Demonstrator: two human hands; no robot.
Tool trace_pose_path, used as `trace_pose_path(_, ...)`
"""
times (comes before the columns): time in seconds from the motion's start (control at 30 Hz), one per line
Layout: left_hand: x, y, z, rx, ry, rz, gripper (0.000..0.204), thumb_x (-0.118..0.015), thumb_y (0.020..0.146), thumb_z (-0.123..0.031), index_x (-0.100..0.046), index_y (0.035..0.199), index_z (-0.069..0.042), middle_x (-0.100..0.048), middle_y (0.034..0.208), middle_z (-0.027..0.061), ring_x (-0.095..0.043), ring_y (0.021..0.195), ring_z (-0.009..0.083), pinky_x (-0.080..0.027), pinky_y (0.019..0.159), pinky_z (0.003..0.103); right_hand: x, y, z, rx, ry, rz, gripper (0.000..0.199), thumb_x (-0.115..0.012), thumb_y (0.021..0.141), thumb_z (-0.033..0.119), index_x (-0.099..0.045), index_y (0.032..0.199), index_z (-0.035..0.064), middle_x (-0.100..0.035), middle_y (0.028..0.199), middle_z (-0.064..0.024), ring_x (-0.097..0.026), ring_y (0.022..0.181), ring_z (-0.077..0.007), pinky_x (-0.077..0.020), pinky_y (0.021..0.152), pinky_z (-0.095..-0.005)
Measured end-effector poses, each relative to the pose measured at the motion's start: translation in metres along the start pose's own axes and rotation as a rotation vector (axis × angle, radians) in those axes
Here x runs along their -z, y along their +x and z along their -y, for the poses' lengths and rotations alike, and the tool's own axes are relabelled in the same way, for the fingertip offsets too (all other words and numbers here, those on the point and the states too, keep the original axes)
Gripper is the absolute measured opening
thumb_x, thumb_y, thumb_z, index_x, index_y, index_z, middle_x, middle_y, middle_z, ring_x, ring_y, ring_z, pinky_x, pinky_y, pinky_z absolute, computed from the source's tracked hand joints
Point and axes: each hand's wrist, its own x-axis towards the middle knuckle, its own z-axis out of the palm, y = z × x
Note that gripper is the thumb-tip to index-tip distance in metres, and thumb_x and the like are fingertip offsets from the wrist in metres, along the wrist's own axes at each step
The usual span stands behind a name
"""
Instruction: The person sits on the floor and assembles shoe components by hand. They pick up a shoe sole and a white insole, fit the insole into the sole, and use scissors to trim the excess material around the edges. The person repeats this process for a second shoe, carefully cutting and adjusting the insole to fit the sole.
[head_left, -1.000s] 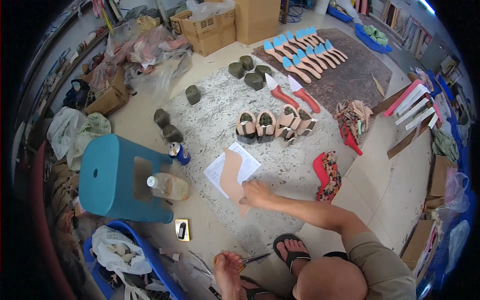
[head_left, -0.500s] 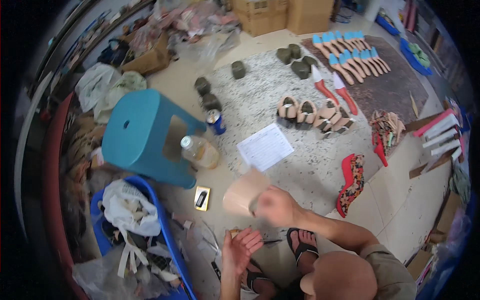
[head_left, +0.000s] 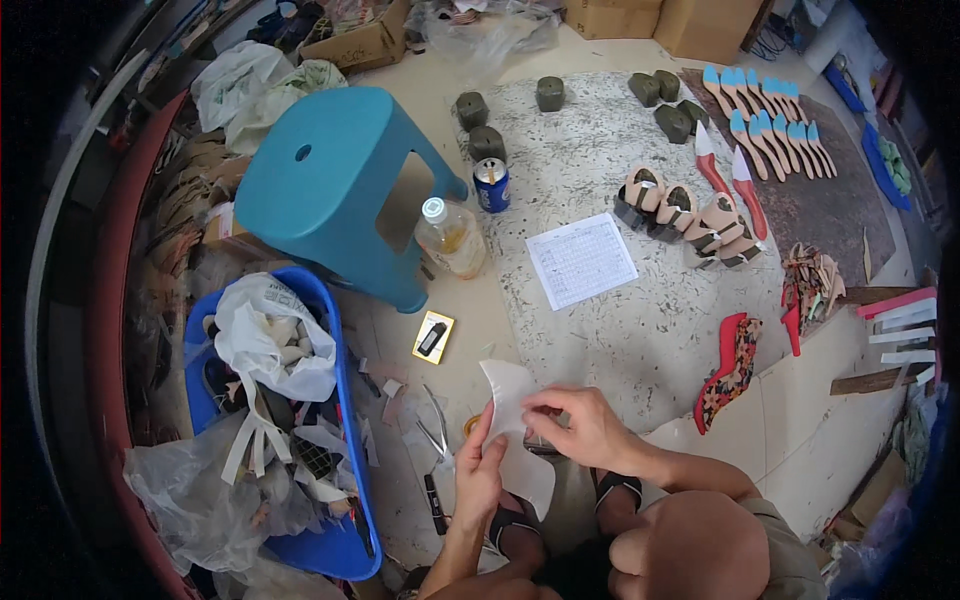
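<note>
My left hand (head_left: 478, 474) is closed on a curved, glossy white sheet piece (head_left: 514, 392), thumb on its face and fingers behind. At its edge my right hand (head_left: 580, 422) pinches with thumb and fingertips; whether the fingertips hold anything besides this edge is too small to tell. Just left of my left hand lie metal tongs or pliers with thin handles (head_left: 436, 425) and a black marker (head_left: 435, 503). A yellow-and-white packet with a black item on it (head_left: 433, 338) rests on the floor farther off. A printed paper sheet (head_left: 582, 262) lies ahead of my hands.
A teal stool (head_left: 320, 170), bottle (head_left: 452, 240) and blue can (head_left: 491, 186) stand at left, beyond a blue tub (head_left: 345, 450) of scraps. Shoe uppers on dark forms (head_left: 680, 212), a floral red-edged wedge (head_left: 728, 372) and blue-ended insoles (head_left: 765, 140) sit to the right.
The sheet piece, held out in my right hand before, has come nearer and shows its white face. My left hand, open and palm up earlier, now grips it. The view has shifted.
</note>
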Motion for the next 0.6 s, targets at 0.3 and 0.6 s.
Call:
trace_pose_path(0.3, -0.013, 0.0, -0.011, -0.172, 0.414, 0.118, 0.063, -0.044, 0.088, 0.008, -0.037, 0.149, -0.003, -0.05, 0.142, 0.0167, -0.051, 0.127, 0.0187, -0.037, 0.106, 0.028, 0.003, 0.008, -0.003, -0.232, 0.282, 0.01, 0.023, -0.065, 0.09, 0.015, -0.071, 0.1, -0.0049, -0.071, 0.076, -0.014, -0.067, 0.062, -0.0155, -0.0522, 0.059, -0.0302)
trace_pose_path(0.6, 0.003, 0.001, 0.003, 0.042, -0.098, 0.095, 0.056, -0.057, 0.091, 0.002, -0.04, 0.144, 0.0, -0.059, 0.129, 0.0156, -0.062, 0.111, 0.0243, -0.052, 0.093, 0.036, 0.017, 0.02, 0.001, -0.22, 0.294, 0.041, 0.02, -0.066, 0.089, 0.014, -0.069, 0.099, -0.0026, -0.069, 0.079, -0.0128, -0.067, 0.074, -0.0181, -0.0518, 0.068, -0.0313)
